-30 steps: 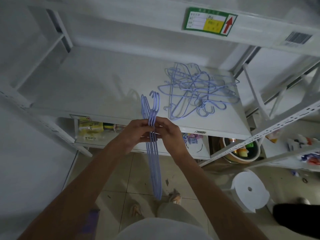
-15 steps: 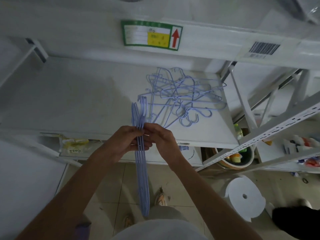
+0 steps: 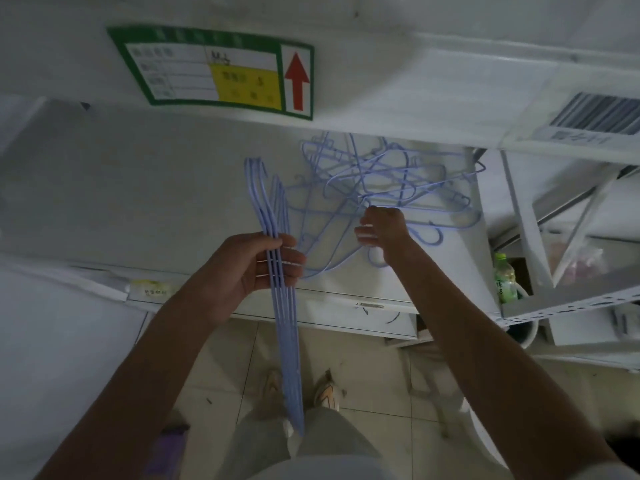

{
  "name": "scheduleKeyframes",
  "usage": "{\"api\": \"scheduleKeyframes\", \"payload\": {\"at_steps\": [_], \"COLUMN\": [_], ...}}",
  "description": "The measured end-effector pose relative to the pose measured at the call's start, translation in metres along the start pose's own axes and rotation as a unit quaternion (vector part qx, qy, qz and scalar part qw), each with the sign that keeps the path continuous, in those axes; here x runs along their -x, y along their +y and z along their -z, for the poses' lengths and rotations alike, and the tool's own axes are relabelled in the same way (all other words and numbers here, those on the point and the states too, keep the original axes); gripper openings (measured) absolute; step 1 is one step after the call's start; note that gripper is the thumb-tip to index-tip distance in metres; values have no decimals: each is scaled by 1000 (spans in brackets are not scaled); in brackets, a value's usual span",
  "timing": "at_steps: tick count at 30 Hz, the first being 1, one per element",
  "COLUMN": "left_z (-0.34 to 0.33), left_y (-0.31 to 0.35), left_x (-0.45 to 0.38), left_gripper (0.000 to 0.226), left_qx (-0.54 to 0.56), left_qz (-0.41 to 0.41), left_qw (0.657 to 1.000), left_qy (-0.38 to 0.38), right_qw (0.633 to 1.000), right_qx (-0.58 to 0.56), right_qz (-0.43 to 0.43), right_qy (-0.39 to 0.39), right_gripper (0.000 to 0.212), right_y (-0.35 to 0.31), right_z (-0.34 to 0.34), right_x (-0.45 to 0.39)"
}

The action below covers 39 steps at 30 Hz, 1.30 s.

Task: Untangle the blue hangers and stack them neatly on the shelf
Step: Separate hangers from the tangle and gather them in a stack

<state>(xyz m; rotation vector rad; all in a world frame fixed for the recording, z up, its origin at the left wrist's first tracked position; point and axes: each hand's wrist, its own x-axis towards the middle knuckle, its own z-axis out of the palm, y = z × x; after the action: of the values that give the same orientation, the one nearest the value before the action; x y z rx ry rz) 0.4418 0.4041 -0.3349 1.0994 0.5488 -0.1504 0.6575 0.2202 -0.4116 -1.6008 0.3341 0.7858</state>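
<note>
Blue hanger bundle (image 3: pixel 282 306) upright; tangle (image 3: pixel 388 188) on shelf (image 3: pixel 138 188).

Both bare forearms come up from the bottom corners. Left hand (image 3: pixel 254 268) sits around 7 o'clock of center, palm facing right, fingers (image 3: pixel 292 259) curled round a bundle of hangers (image 3: pixel 282 306). Right hand (image 3: pixel 382 232) is out toward 1 o'clock, fingers curled down, knuckles up.

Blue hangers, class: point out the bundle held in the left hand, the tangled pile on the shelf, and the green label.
bundle (image 3: pixel 283 306), head view, lower wires.
tangled pile (image 3: pixel 388 174), head view, crossing wires.
green label (image 3: pixel 194 36), head view, top border.
</note>
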Motion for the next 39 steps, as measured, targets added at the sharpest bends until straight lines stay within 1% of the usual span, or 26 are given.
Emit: {"api": "scheduleKeyframes", "payload": {"at_steps": [1, 2, 3, 5, 9, 11, 12, 14, 16, 18, 19, 23, 25, 29, 33, 36, 39], "left_z": [1, 2, 4, 7, 16, 21, 22, 25, 26, 24, 23, 23, 25, 30, 35, 37, 35], "left_y": [1, 3, 4, 7, 7, 7, 7, 6, 8, 10, 12, 14, 13, 10, 7, 8, 9], "left_x": [-2, -4, -6, -9, -9, -8, -8, -8, -7, -7, -7, -5, -3, -1, 3, 4, 3], "left_gripper": [30, 29, 29, 29, 29, 29, 29, 29, 28, 28, 27, 28, 28, 28, 29, 28, 29], "left_qx": [0, -2, -4, 5, 28, 35, 37, 31, 19, 13, 15, 27, 26, 14, 14, 14, 20], "left_qz": [1, 2, 3, 8, 10, 17, 19, 20, 16, 11, 9, 9, 12, 12, 10, 7, 6], "left_qw": [1000, 1000, 1000, 1000, 999, 998, 998, 998, 999, 999, 999, 998, 998, 998, 998, 998, 998], "left_qy": [3, 8, 13, 20, 31, 38, 41, 41, 44, 49, 51, 50, 50, 55, 55, 55, 55], "right_qw": [999, 997, 996, 995, 992, 988, 985, 980, 980, 983, 983, 972, 965, 951, 942, 944, 950], "right_qx": [32, 53, 67, 57, 7, 14, 25, 27, -4, -30, -43, -107, -125, -97, -52, -11, -3], "right_qz": [14, 25, 27, 14, 18, 37, 61, 119, 156, 156, 152, 128, 134, 201, 259, 250, 233], "right_qy": [31, 48, 61, 81, 126, 150, 158, 156, 122, 97, 96, 165, 187, 213, 207, 216, 208], "right_gripper": [16, 13, 19, 26, 20, 19, 20, 20, 21, 25, 27, 27, 27, 30, 32, 35, 37], "right_y": [-2, -4, -7, -13, -22, -20, -18, -15, -10, -4, -2, 7, 12, 20, 29, 43, 53], "right_z": [-6, -12, -18, -26, -34, -37, -39, -47, -57, -67, -71, -74, -72, -72, -67, -52, -39], "right_x": [-10, -18, -24, -33, -48, -48, -47, -41, -34, -27, -25, -21, -20, -13, -2, 1, 1]}}
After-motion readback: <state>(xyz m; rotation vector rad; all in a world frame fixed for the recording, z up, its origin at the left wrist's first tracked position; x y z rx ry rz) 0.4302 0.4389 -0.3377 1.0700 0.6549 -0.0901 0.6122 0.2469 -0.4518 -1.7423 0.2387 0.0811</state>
